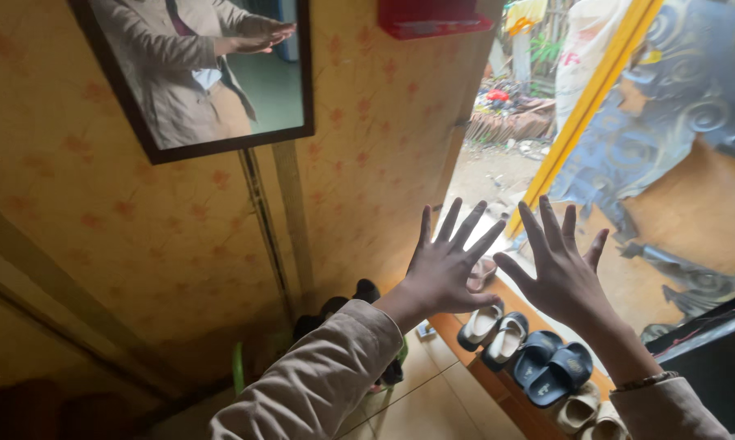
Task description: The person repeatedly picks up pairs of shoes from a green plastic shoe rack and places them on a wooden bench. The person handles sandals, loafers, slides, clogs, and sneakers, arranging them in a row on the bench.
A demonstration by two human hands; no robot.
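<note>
1. Here, my left hand (447, 265) is raised in front of me with all five fingers spread wide, its back toward me, holding nothing and touching nothing.
2. My right hand (561, 273) is up just beside it, fingers splayed the same way and empty; the two thumbs point toward each other but stay apart.
3. Both arms wear beige sleeves (318, 383), and a thin bracelet (646, 380) sits on my right wrist.
4. Below my hands, a low wooden shoe ledge (498, 387) runs along the doorway; the nearest things to my hands are the pairs on it: white slippers (495, 326) under my left hand, dark blue sandals (550, 368) under my right, and beige sandals (583, 407) further toward me.
5. Dark shoes (359, 297) lie on the tiled floor (432, 403) against the wall, beside something green (239, 367).
6. On the patterned yellow wall (139, 236) to my left hangs a dark-framed mirror (212, 73), showing a beige coat and two outstretched hands.
7. A red shelf (432, 18) is fixed higher up, near the open doorway with its yellow frame (583, 114).
</note>
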